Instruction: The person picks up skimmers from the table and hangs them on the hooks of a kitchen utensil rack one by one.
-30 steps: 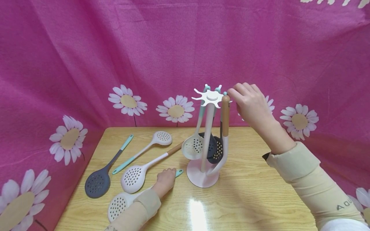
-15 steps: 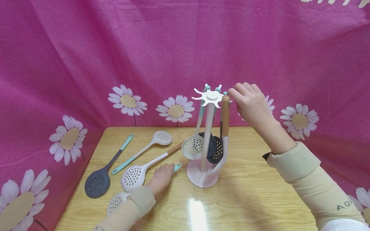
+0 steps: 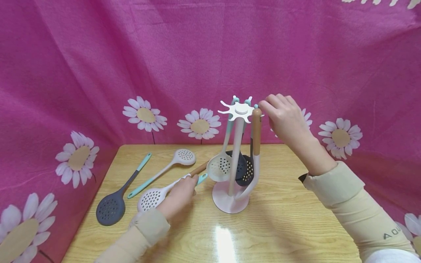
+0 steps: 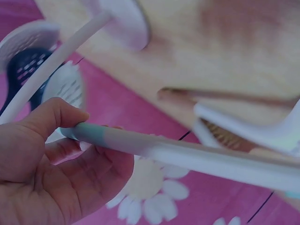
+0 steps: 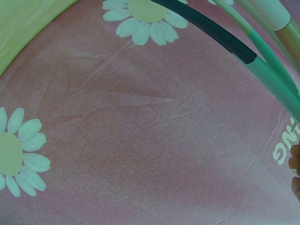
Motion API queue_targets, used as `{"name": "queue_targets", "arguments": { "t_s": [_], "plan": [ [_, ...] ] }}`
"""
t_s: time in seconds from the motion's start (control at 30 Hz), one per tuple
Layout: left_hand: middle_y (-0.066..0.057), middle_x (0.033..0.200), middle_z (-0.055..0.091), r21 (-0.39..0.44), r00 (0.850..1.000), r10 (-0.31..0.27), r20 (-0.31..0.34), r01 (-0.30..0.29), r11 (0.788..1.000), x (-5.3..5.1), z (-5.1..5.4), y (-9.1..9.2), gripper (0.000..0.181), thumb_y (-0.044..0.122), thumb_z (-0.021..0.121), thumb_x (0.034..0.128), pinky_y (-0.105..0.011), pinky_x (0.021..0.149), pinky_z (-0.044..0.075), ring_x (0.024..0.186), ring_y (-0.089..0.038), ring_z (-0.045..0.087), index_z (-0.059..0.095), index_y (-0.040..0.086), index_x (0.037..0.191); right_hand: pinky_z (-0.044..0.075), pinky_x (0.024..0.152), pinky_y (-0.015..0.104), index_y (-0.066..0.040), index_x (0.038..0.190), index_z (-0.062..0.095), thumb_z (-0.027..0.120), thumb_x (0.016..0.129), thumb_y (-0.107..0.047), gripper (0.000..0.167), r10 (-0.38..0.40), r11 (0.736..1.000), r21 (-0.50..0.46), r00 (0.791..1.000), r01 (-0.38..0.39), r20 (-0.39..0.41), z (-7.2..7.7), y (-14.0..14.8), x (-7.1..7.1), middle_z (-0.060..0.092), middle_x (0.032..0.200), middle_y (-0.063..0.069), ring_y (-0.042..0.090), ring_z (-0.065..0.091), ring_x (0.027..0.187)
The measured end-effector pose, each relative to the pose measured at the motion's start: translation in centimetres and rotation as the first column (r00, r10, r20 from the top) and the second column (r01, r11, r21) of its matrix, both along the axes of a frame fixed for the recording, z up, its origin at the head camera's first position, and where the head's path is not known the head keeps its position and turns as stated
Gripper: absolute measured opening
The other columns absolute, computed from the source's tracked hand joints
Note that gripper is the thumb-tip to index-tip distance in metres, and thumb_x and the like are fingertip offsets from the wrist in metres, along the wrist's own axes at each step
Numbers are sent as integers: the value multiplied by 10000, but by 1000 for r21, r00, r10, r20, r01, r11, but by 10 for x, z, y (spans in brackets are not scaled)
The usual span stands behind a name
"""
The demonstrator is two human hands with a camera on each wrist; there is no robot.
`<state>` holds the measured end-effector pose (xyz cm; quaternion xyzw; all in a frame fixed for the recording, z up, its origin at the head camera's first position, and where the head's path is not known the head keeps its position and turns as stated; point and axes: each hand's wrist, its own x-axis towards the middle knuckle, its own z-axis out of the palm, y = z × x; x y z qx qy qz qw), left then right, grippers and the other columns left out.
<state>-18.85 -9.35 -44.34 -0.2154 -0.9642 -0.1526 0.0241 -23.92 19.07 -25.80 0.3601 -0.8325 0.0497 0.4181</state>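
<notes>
In the head view my left hand (image 3: 179, 193) holds a pale skimmer by its mint-ended handle (image 3: 202, 178), above a wooden-handled skimmer (image 3: 151, 199); my sleeve hides most of its head. The left wrist view shows thumb and fingers of the left hand (image 4: 70, 173) pinching the handle (image 4: 187, 157) near its mint end. A white rack (image 3: 236, 157) stands upright with several utensils hung around it. At its top right, my right hand (image 3: 286, 118) grips the hook area beside a mint handle tip; the exact contact is hidden. Fingertips of the right hand (image 5: 295, 164) show at the right wrist view's edge.
On the wooden table (image 3: 296, 219), left of the rack, lie a dark skimmer (image 3: 111, 209) and a small pale skimmer (image 3: 185, 157) with mint handles. A pink flowered cloth (image 3: 197, 65) rises behind the table and at both sides.
My left hand has moved back and slightly left with the pale skimmer, its mint end now nearer the wooden handle. The right hand and the rack have stayed in place.
</notes>
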Motion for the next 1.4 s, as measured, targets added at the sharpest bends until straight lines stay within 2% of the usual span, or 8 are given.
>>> {"name": "queue_targets", "arguments": {
  "t_s": [0.2,0.37,0.57,0.77,0.9,1.07,1.2,1.4],
  "plan": [
    [-135,782,566,42,1000,28,1,-28,999,-2,31,2,286,-9,661,742,-352,526,475,645,-256,572,532,14,997,423,643,380,-2,912,566,486,734,207,286,1,1000,-5,1000,-1,0,0,0,0,571,824,142,304,527,736],
    [-110,766,533,69,996,27,-84,-21,997,0,55,1,232,13,646,769,-315,523,472,638,-227,560,515,15,961,420,639,379,0,909,566,483,730,209,287,6,1000,-10,1000,-6,0,-1,0,0,569,822,143,305,525,734],
    [-100,758,531,120,974,37,-223,-10,993,-2,80,-1,217,18,641,780,-359,570,492,702,-248,556,509,23,952,423,645,377,-4,915,566,493,741,205,282,-3,1000,-7,1000,3,12,-1,0,0,571,824,142,302,526,737],
    [-63,688,406,232,967,40,-253,20,973,-8,103,-4,221,-49,536,769,-304,526,399,595,-206,435,490,23,973,419,637,376,-1,908,563,478,742,207,279,4,1000,-8,1000,-4,2,0,0,0,567,819,143,302,524,729],
    [-75,691,400,275,957,48,-286,34,961,-14,117,-5,217,-63,523,760,-327,551,413,613,-224,442,487,9,962,418,633,374,-2,905,561,480,748,203,271,5,1000,-7,1000,-5,-1,-1,0,-1,568,818,141,301,525,724],
    [-109,792,500,300,964,60,-261,22,954,-18,132,-2,238,9,560,842,-356,646,514,713,-239,525,511,-7,1074,417,631,375,-1,903,559,483,745,204,270,8,1000,-11,1000,-8,-3,-1,0,-1,564,815,142,302,524,722],
    [-111,817,510,313,975,69,-213,1,950,-22,143,0,228,56,577,862,-359,664,526,733,-240,535,496,10,1071,414,627,376,1,902,559,474,739,209,278,18,1000,-11,1000,-18,-10,0,-1,-1,560,813,142,303,521,720],
    [-102,839,494,356,981,80,-178,-12,934,-32,155,6,229,53,561,864,-340,656,510,729,-234,526,485,28,1078,412,632,378,-1,903,559,474,737,210,282,18,1000,-12,1000,-18,-8,0,-1,-1,557,815,140,302,518,723]
  ]
}}
